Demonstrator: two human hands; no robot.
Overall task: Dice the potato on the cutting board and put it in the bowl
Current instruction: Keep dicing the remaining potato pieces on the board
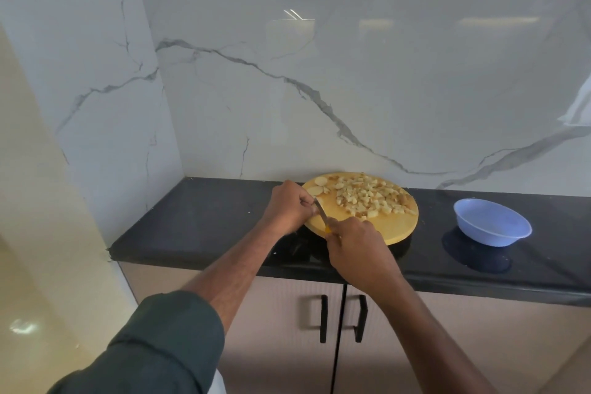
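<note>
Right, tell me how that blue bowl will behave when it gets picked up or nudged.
The blue bowl looks like thin plastic and appears empty, so it is probably light and easy to lift one-handed. On the glossy black counter it may slide rather than tip, since it sits low and wide. Its outward-flared rim should offer a fair hold.

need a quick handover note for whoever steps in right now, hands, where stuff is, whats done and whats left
Left hand: at the left edge of the cutting board, fingers curled, apparently steadying a potato piece by the blade; the piece itself is hidden.
Right hand: grips the knife, blade angled towards the left hand.
Things: diced potato heaped on the board's middle and right; a few uncut slices at its far left. Blue bowl stands on the counter to the right, empty.
Done: most of the dicing.
Left: dice the last slices, then move everything into the bowl.
</note>
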